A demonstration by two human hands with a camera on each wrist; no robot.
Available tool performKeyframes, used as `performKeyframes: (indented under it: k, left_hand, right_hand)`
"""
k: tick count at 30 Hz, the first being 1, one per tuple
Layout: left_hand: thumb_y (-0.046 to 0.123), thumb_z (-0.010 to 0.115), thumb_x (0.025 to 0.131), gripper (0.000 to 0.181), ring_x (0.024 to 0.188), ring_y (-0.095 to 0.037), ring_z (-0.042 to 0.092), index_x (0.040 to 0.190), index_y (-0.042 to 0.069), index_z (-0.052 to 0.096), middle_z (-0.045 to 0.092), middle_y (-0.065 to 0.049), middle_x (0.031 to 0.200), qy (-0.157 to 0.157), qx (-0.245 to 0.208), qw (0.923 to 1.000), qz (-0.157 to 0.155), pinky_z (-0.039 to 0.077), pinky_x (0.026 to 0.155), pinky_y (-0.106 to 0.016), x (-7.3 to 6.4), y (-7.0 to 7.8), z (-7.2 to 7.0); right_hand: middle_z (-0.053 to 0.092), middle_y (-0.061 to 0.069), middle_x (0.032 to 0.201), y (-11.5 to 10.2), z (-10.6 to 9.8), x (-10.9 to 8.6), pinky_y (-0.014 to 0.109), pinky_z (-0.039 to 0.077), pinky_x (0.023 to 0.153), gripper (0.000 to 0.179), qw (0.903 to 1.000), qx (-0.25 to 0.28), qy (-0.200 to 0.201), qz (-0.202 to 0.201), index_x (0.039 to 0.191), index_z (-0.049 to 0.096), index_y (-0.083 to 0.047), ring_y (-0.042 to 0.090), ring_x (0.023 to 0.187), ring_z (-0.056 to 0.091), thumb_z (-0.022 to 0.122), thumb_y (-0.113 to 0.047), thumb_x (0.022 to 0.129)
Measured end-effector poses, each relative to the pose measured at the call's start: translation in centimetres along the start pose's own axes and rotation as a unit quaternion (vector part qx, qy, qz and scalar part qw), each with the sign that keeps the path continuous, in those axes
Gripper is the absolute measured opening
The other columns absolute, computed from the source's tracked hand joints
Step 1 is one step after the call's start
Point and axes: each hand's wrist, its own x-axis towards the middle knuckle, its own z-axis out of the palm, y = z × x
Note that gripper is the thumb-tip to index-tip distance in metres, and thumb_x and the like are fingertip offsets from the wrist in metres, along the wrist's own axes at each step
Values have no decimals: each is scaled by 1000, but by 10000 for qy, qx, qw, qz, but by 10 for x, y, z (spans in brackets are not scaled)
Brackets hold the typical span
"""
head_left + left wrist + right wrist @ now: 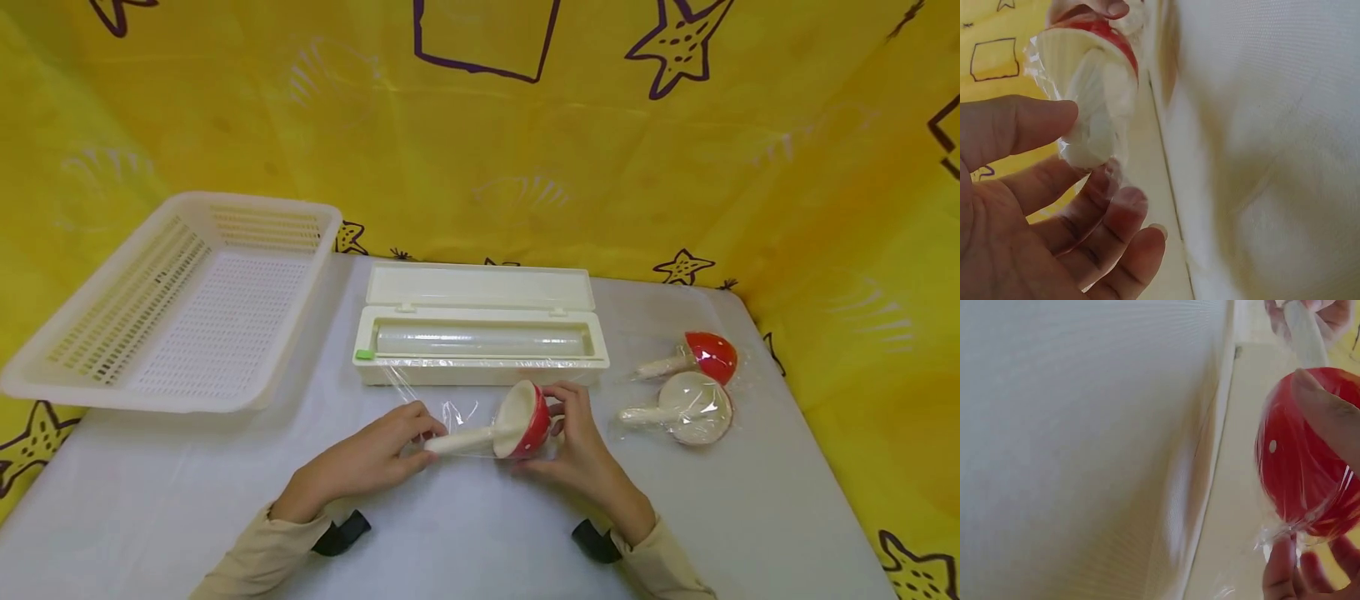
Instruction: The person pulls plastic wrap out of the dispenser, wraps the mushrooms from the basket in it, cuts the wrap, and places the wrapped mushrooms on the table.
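A ladle [517,421] with a cream handle and a white-dotted red bowl is held just in front of the cling film box [480,375]. Clear cling film [453,412] covers it and stretches back toward the box. My left hand [367,454] pinches the handle's end between thumb and fingers. In the left wrist view, film lies over the handle [1091,134] and the fingertips. Around the bowl [1297,462] curl the fingers and thumb of my right hand [577,446]. Bunched film shows by those fingertips in the right wrist view.
Two more film-wrapped ladles lie at the right, one with its red back [711,354] up, the other bowl [701,407] facing up. A white plastic basket [300,333] stands at the left. The box's lid [480,287] is raised, showing the film roll [480,340].
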Motion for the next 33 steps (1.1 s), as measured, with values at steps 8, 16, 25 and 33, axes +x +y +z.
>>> performKeyframes:
  k: [8,16,25,33]
  left_hand:
    - [10,64,91,21,87,-2,53,111,14,70,62,9,96,-143,-383,9988,263,47,76,-21,1,-5,-5]
    - [8,62,91,30,84,-2,53,121,13,65,63,8,92,119,-776,9966,250,49,74,-24,0,-6,-7]
    - [8,58,97,28,88,-5,54,122,21,57,62,6,101,209,-1025,9927,605,50,76,-23,-1,-2,-9]
    - [8,61,96,31,93,-4,51,124,20,60,59,9,104,548,-545,9920,997,50,82,-25,-3,4,-5]
  right_hand:
    - [54,15,132,-1,-3,1,35,57,83,91,9995,-72,26,-302,135,39,3,27,108,60,93,-4,62]
    - [43,11,139,-7,-4,2,31,51,82,108,9985,-56,-231,-487,145,29,-4,23,114,50,96,-17,61]
    - [50,13,130,-12,-4,5,25,54,76,105,9935,-845,341,-679,142,38,-1,17,110,51,98,-16,57]
    - [51,10,131,-13,-10,6,30,56,83,101,9968,-576,286,-470,143,42,-6,18,113,54,97,-15,58]
